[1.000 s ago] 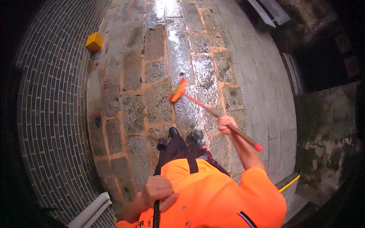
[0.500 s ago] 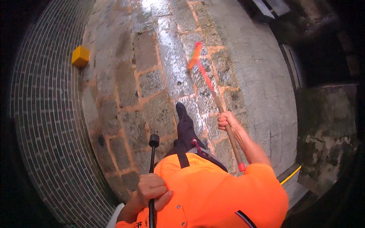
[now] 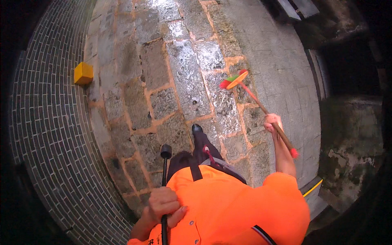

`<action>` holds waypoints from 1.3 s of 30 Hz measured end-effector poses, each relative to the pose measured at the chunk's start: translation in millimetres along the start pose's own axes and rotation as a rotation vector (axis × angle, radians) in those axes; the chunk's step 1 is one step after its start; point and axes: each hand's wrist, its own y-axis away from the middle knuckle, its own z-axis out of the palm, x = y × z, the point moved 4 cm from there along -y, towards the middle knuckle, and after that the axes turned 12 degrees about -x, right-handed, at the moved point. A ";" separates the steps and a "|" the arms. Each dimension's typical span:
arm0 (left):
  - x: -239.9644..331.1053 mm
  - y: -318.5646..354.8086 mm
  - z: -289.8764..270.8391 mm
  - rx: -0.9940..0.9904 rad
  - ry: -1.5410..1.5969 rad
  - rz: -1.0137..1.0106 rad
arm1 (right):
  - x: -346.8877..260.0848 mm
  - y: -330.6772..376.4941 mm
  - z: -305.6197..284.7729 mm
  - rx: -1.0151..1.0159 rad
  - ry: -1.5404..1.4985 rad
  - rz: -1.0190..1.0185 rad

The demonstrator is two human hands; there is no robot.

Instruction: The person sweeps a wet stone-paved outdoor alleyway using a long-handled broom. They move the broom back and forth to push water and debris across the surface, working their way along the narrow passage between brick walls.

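While one orange shirt (image 3: 245, 204) with two buttons showing (image 3: 191, 223) fills the near edge, two bare hands work in front of it. Left hand (image 3: 163, 203): fingers wrapped around one black pole (image 3: 164, 175), held against the shirt, with one black cap (image 3: 165, 151) at the far end. One pair of dark trousers (image 3: 183, 162) next, one dark shoe (image 3: 197, 128) visible past it. Right hand (image 3: 272, 121), out to the right: closed around one broom (image 3: 255, 99), gripping the brown part of its handle. One red tip (image 3: 294, 153) sits at the near end; one orange head with red and green bristles (image 3: 233, 79) at the far end, over the stone paving (image 3: 185, 73), ahead and right of the shoe. Cannot tell if bristles touch the ground. Farther off, left: one yellow block (image 3: 83, 73) beside one brick wall (image 3: 49, 110).
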 end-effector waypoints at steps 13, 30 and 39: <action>-7.9 -45.1 -6.6 -0.185 0.013 0.096 | 118.7 37.6 104.8 0.137 0.023 0.139; 5.0 -71.1 7.6 -0.291 -0.039 -0.030 | -13.0 -10.4 -13.3 0.750 0.878 -0.241; 0.8 -99.8 18.4 -0.366 0.000 0.075 | -7.1 -48.3 -60.5 0.853 1.663 0.254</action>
